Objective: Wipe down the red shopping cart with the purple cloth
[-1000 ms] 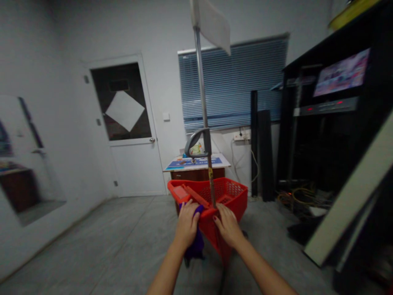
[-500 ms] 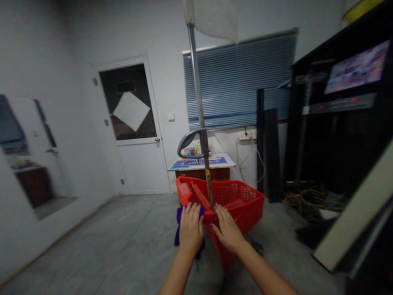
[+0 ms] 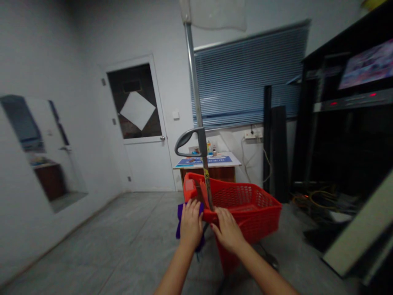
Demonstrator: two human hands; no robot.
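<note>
A red plastic shopping cart [image 3: 251, 223] with perforated sides stands directly before me. My left hand [image 3: 191, 219] curls over its near edge, where a purple cloth [image 3: 180, 229] hangs under and beside the fingers. My right hand [image 3: 226, 227] grips the same red edge a little to the right, thumb underneath. Between the hands rises a metal pole [image 3: 198, 98] with a grey loop handle [image 3: 190, 142] partway up and a pale translucent sheet [image 3: 217, 14] at the top. The cart's lower parts are mostly hidden by my forearms.
Ahead are a closed white door [image 3: 149, 166] and a small table [image 3: 225, 159] with a printed board and bottles. Dark panels [image 3: 278, 153] lean by the blinds [image 3: 245, 86]. At right, cables [image 3: 316, 200] and a leaning pale board [image 3: 359, 229] flank a black rack. A mirror [image 3: 58, 159] leans at left.
The cart's far end has swung to the right, showing more of its side. The room has shifted rightward in view. Both hands keep their hold on the cart's edge.
</note>
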